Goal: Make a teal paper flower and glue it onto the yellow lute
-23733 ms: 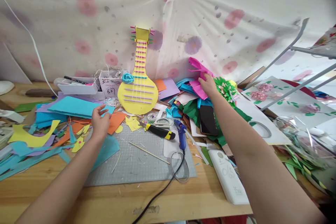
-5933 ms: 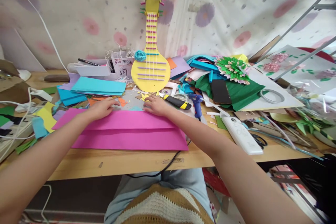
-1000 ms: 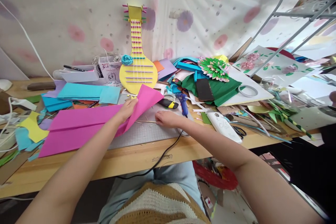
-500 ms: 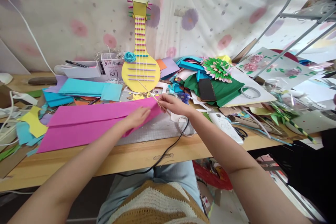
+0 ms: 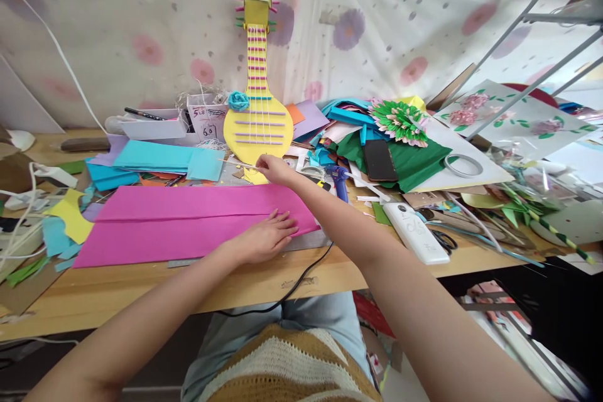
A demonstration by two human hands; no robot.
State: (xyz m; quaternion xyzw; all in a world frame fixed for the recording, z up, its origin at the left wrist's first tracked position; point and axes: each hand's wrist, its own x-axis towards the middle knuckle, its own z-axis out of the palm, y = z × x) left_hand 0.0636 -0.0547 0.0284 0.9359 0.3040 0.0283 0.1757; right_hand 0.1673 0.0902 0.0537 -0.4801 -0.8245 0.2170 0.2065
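Observation:
A long magenta paper sheet (image 5: 155, 232) with a crease along it lies across the front of the table. My left hand (image 5: 268, 237) rests flat on its right part, fingers spread. Just beyond the sheet's far edge, my right hand (image 5: 274, 169) pinches a thin pale stick (image 5: 235, 163) that points left. Behind that hand a yellow paper lute (image 5: 257, 119) stands against the curtain, with white strings, purple strips and a blue rosette. The sheet partly covers a grey cutting mat (image 5: 308, 240).
Folded light-blue paper (image 5: 155, 157) lies at the left. To the right are a blue glue gun (image 5: 340, 182), a phone (image 5: 380, 160), a white power bank (image 5: 417, 232), scissors (image 5: 443, 240) and a tape roll (image 5: 463, 165). A black cable (image 5: 296, 276) hangs over the front edge.
My right hand has moved left and back with the stick, off the sheet's right end. My left hand has slid right and nearer me; the sheet's right end now lies flatter.

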